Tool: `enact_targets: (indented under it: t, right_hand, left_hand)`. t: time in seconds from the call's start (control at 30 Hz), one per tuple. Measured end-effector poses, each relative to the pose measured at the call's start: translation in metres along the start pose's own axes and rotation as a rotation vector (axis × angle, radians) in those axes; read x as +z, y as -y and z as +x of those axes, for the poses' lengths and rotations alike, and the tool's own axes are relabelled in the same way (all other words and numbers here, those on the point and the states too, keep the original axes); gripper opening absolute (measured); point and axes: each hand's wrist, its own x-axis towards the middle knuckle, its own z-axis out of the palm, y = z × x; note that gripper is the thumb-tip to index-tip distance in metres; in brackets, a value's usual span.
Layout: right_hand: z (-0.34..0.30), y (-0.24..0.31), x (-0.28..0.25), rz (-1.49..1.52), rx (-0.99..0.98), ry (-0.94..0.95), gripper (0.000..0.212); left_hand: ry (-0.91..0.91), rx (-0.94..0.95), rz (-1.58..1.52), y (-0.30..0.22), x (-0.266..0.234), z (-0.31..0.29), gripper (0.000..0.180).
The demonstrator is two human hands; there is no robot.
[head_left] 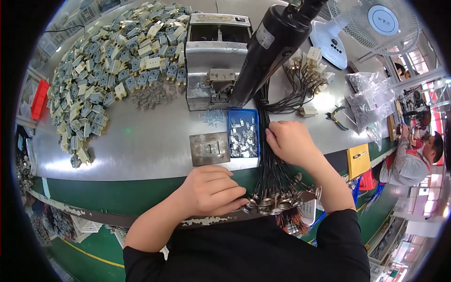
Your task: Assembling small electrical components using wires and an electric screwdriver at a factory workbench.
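A long bundle of black cables (269, 162) runs down over the table's front edge, with round metal ends (277, 203) fanned out at the bottom. My right hand (292, 141) is closed at the bundle's right side, thumb and forefinger pinched against the cables. My left hand (211, 190) is curled, its fingertips touching the leftmost round metal ends; whatever sits inside its fingers is hidden. Between the hands lies a blue tray (244, 111) of small metal parts. A flat metal plate with a recess (210, 148) rests beside it, beyond my left hand.
A large heap of grey and cream switch-like housings (136, 51) fills the back left, springs (155, 95) beside it. Behind the tray stand a metal fixture (199, 66) and a black cylindrical tool (263, 51). Cutters (338, 118), a plastic bag (371, 101) and a fan (383, 21) are rightward.
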Motion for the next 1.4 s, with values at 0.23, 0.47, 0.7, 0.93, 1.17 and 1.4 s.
enact_targets:
  t: [0.23,0.47,0.7,0.93,1.17,1.4]
  right_hand:
    - [0.003,-0.001,-0.006,0.278,0.135,0.018,0.032]
    - [-0.003,0.000,-0.003,1.240,0.539,0.006,0.032]
    - [-0.006,0.009,-0.015,1.688,0.460,0.152,0.020]
    - [-0.002,0.028,-0.024,1.135,0.307,0.189,0.021]
    - [0.020,0.062,-0.053,0.235,-0.570,-0.237,0.043]
    - [0.040,0.069,-0.028,0.535,-0.757,-0.005,0.023]
  left_hand:
    - [-0.027,-0.056,-0.095,-0.005,0.003,0.001,0.027]
    - [-0.032,-0.161,-0.173,-0.009,0.004,0.002,0.026]
    - [-0.082,-0.460,-0.661,-0.021,0.011,0.004,0.063]
    - [-0.012,-0.397,-0.340,-0.026,-0.024,0.019,0.036]
    - [-0.335,-0.710,-0.410,-0.017,-0.057,0.014,0.018]
    - [-0.186,-0.703,-1.445,0.003,-0.056,-0.006,0.043]
